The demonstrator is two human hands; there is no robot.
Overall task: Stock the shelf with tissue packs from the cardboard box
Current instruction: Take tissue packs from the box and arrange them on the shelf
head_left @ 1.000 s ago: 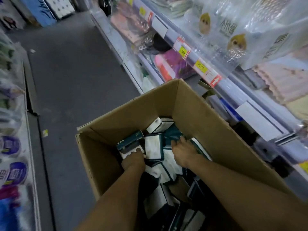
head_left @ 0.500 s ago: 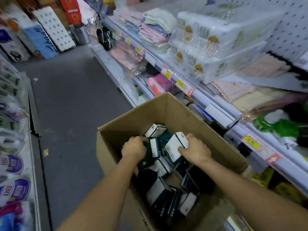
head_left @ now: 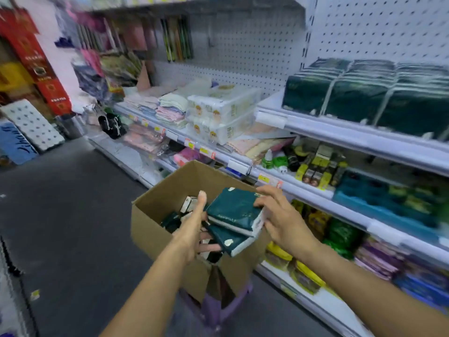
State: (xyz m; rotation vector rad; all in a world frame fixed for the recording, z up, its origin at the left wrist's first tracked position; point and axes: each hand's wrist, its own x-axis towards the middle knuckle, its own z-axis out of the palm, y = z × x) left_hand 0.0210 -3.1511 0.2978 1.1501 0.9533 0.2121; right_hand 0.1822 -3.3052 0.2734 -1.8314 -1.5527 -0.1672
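- Hands: the left hand (head_left: pixel 194 229) sits under and against the near-left side of two stacked dark green tissue packs (head_left: pixel 233 215), thumb raised along their left edge and fingers showing below the lower pack. The right hand (head_left: pixel 279 215) clasps the packs from the right, fingers spread over the top right corner of the upper pack. Both hands are grasping the stack between them.
- Location of load: the packs are held above the open cardboard box (head_left: pixel 170 195), clear of the loose packs lying inside it. The box rests on a purple stool (head_left: pixel 218 310) in the aisle, just beside the shelving.
- Governing relation: the matching row of dark green stocked tissue packs (head_left: pixel 364 96) stands on the upper shelf (head_left: pixel 340 128), up and to the right of the hands, and well apart from them. The right hand is the nearer one to that shelf.
- Axis: the held packs lie roughly flat, long side running from near-left to far-right, which is already pointing towards the shelf.
- Judgement: the next move appears to be a lift up and rightward, led by the right hand. The lower pack sits offset beneath the upper one and may slip if the clamp loosens.
- Limits: motion blur prevents reading any free gap on the upper shelf.
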